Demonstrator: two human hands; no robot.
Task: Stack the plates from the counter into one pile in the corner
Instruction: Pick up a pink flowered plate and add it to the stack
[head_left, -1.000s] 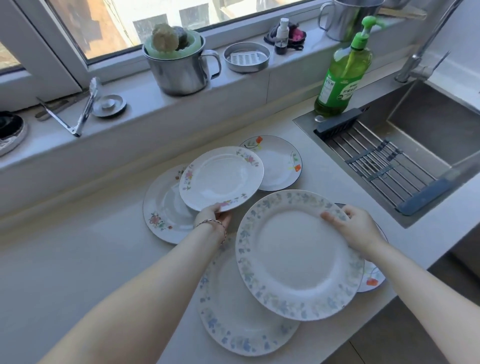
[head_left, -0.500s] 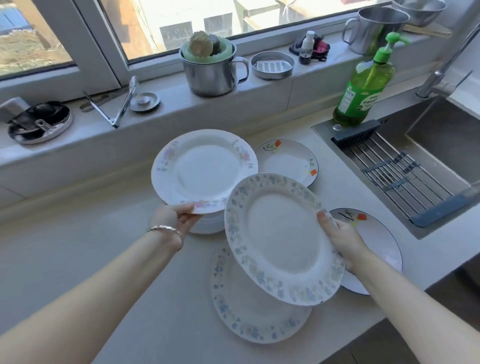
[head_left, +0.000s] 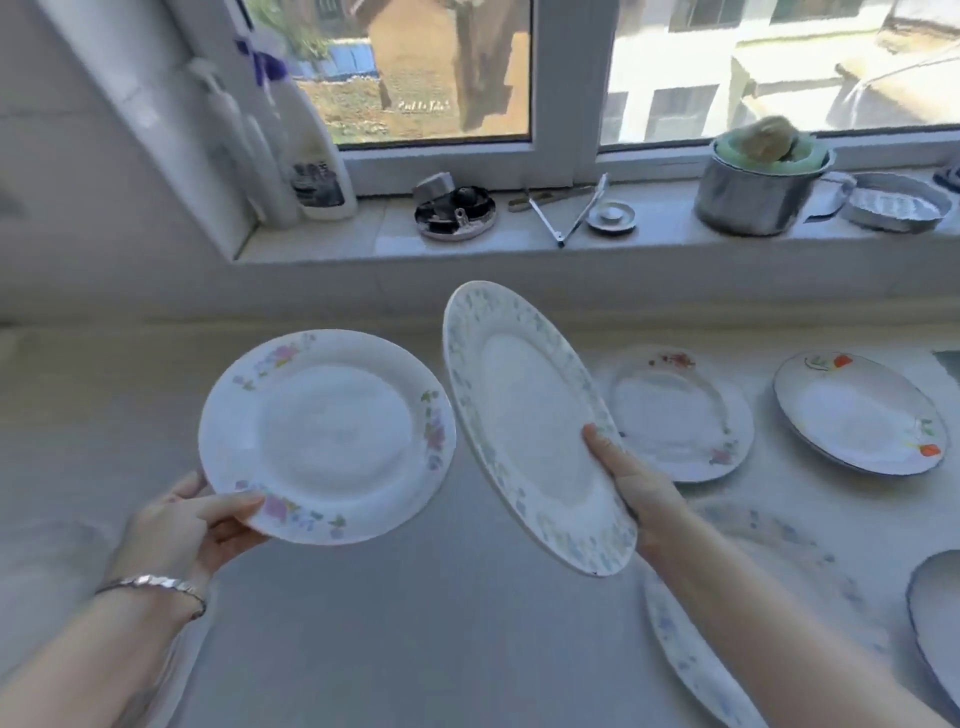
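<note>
My left hand (head_left: 179, 530) grips the near rim of a white plate with pink flowers (head_left: 327, 436), held level above the counter. My right hand (head_left: 631, 483) holds a larger blue-flowered plate (head_left: 530, 421) by its right rim, tilted steeply beside the first. On the counter to the right lie a pink-flowered plate (head_left: 680, 415), a plate with red flowers (head_left: 857, 421), a blue-flowered plate (head_left: 769, 551) partly under my right arm, and the edge of a dark-rimmed plate (head_left: 935, 629).
The grey counter (head_left: 415, 623) runs left to the wall corner (head_left: 78, 332). The windowsill holds white bottles (head_left: 306, 150), a round tin (head_left: 454, 213), tongs (head_left: 571, 208), a steel mug with sponges (head_left: 758, 187) and a small steel dish (head_left: 896, 202).
Both hands have carried their plates to the left, away from the sink, and my view has swung left with them. The blue-flowered plate is now tilted more steeply.
</note>
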